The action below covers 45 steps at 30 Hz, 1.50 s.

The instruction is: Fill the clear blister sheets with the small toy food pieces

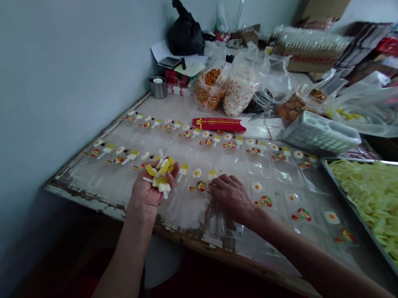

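A heap of small yellow-and-white popsicle-shaped pieces [161,175] rests in my left hand [146,187], palm up with the fingers curled around them. Farther right, my right hand [231,196] is low over the clear plastic trays [189,206], fingers bent and pressed together. A single popsicle-shaped piece [212,173] shows at its fingertips, its lower end hidden by them. Rows of tray compartments hold fried-egg pieces [197,173], round pizza-like pieces [201,186], tiny burger-like pieces [192,189] and more popsicle shapes.
A metal tray [369,222] heaped with pale yellow strips stands at the right. Behind the trays are a red printed strip [219,124], bags of orange pieces [210,89] and egg pieces [241,92], a white plastic basket [319,132], a metal cup [158,88] and a black bag [184,35].
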### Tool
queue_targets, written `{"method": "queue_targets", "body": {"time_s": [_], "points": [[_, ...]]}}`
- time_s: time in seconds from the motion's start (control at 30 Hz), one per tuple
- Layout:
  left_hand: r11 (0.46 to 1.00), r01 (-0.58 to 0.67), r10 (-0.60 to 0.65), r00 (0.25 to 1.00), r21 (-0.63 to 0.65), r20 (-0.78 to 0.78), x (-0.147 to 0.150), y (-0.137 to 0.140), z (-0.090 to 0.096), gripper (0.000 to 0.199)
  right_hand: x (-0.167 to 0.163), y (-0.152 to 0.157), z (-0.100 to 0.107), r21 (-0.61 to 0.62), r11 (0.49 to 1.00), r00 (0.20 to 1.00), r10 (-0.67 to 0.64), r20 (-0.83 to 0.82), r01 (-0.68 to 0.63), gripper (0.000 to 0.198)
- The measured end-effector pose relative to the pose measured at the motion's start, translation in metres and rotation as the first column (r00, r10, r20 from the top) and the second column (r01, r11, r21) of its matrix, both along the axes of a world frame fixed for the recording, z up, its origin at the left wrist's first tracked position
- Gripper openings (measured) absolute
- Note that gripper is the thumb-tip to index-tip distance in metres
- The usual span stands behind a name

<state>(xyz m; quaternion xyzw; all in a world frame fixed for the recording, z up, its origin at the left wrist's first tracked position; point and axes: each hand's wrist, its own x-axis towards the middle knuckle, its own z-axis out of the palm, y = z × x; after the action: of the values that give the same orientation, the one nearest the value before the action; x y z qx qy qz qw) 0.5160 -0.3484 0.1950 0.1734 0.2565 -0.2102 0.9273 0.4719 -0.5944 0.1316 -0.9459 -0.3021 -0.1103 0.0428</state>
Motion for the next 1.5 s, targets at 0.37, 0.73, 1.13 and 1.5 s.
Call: {"method": "queue_targets", "body": {"time_s": [0.37,0.73,1.13,1.5], "points": [[0.998,0.033,-0.032,0.999,0.047,-0.029,-0.006,-0.011,0.003,0.027,0.064,0.009,0.018,0.204,0.968,0.979,0.169,-0.118,-0.143,0.037],[0.973,0.084,-0.057,0.99,0.216,-0.125,0.012,-0.008,0.007,0.032,0.089,0.033,0.021,-0.037,0.901,0.901,0.431,-0.041,-0.432,0.006],[0.943,0.259,-0.235,0.963,0.208,-0.132,0.055,-0.181,0.018,0.029,0.002,-0.19,0.109,0.631,0.749,0.852,-0.453,0.263,0.203,0.021],[0.853,0.522,-0.522,0.852,-0.023,-0.029,0.039,-0.302,-0.01,0.027,0.019,-0.328,0.111,0.711,0.548,0.813,-0.58,-0.057,0.441,0.021]]}}
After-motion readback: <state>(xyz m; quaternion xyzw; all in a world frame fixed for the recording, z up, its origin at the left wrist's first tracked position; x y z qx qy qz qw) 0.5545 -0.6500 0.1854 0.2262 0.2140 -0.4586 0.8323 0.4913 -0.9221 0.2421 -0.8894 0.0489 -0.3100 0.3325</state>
